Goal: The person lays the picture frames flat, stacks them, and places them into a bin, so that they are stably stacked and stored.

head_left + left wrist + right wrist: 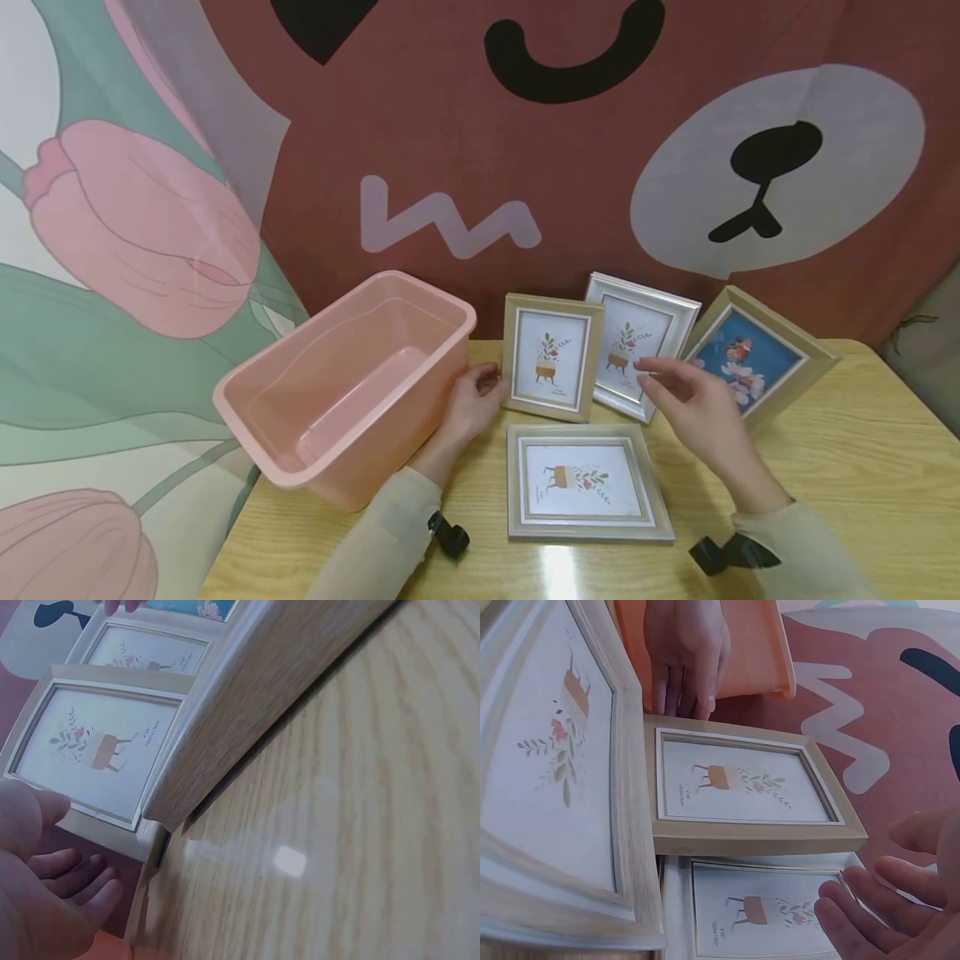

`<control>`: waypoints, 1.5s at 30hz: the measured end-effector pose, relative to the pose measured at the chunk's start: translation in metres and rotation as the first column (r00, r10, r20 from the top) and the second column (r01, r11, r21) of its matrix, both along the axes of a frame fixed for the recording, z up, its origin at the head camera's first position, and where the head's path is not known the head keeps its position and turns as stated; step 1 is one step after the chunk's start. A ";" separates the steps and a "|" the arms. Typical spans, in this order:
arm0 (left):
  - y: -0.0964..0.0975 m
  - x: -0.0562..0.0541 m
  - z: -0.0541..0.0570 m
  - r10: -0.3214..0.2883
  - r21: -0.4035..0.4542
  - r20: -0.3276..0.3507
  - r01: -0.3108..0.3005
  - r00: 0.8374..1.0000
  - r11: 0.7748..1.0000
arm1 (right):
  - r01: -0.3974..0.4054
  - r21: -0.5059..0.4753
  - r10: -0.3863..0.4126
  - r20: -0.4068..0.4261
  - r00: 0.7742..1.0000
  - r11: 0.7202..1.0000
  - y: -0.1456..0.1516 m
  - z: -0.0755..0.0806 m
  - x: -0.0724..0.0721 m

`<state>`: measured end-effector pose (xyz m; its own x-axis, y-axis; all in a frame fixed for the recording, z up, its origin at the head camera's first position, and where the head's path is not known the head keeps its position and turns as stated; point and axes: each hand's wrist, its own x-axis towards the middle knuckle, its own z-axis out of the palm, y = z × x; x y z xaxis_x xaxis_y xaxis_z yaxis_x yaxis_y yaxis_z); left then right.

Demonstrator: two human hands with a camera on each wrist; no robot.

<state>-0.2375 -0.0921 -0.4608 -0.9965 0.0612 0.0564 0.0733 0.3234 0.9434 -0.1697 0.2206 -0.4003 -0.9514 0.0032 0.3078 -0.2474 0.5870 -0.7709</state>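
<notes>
A tan photo frame with a potted-plant picture stands upright at the middle of the table. My left hand is at its left edge, thumb tip overlapping the border in the left wrist view and the loosely bent fingers beside the frame. Partly behind it leans a silver photo frame with the same picture. In front of that one my right hand hovers, its fingers spread and holding nothing. To the right, a tan frame with a blue picture stands tilted, partly covered by the right hand.
Another light-wood photo frame lies face up on the wooden table, nearer the front edge. An empty pink plastic bin stands left of the frames, close beside my left forearm. Behind the table hangs a printed cloth.
</notes>
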 end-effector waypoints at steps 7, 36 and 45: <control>0.002 -0.005 -0.005 -0.007 0.015 -0.009 0.007 1.000 1.000 | -0.013 -0.072 0.016 0.033 0.999 0.997 -0.006 -0.001 -0.010; 0.008 -0.009 -0.011 0.004 -0.076 -0.023 -0.006 1.000 0.997 | 0.022 -0.152 -0.018 0.025 1.000 0.988 -0.028 0.006 -0.046; 0.008 -0.011 -0.012 -0.004 -0.097 -0.001 0.004 1.000 0.995 | -0.008 -0.164 0.019 0.062 0.998 0.986 -0.029 0.009 -0.062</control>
<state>-0.2489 -0.0845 -0.4728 -0.9962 0.0703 0.0511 0.0757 0.4130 0.9076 -0.2318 0.1913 -0.3916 -0.9694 0.0358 0.2430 -0.2018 0.4483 -0.8708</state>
